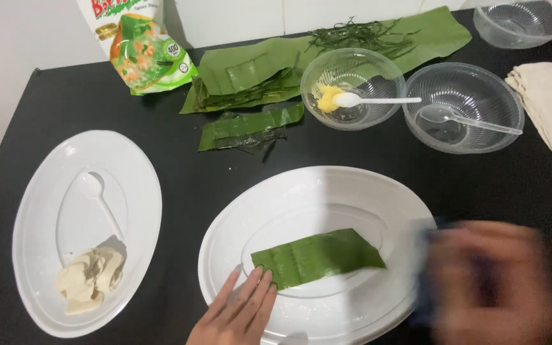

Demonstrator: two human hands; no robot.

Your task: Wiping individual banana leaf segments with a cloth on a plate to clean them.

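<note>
Right now the flat rectangular strip of green banana leaf (pixel 317 257) lies in the shallow well of the white oval plastic platter (pixel 365 191) nearest the person. It is light and springy, so in my judgement it could slide or curl up off the slick plastic if the holding fingers ease, or a fast sweep across it could drag it askew or tear it along the grain.

The left hand (pixel 237 313) is spread flat, fingers straight and close together, fingertips pressing the leaf's near left corner against the platter; it holds nothing. The right hand (pixel 490 281) is a motion blur at the platter's right edge with something dark blue against it; I cannot tell how far open it is or whether it grips that.

Further out on the black table (pixel 180 172) sit a second white oval platter (pixel 46 172) with pale dough (pixel 89 278) and a spoon, loose leaf pieces (pixel 250 124), and a clear plastic bowl (pixel 352 86) with yellow filling.
</note>
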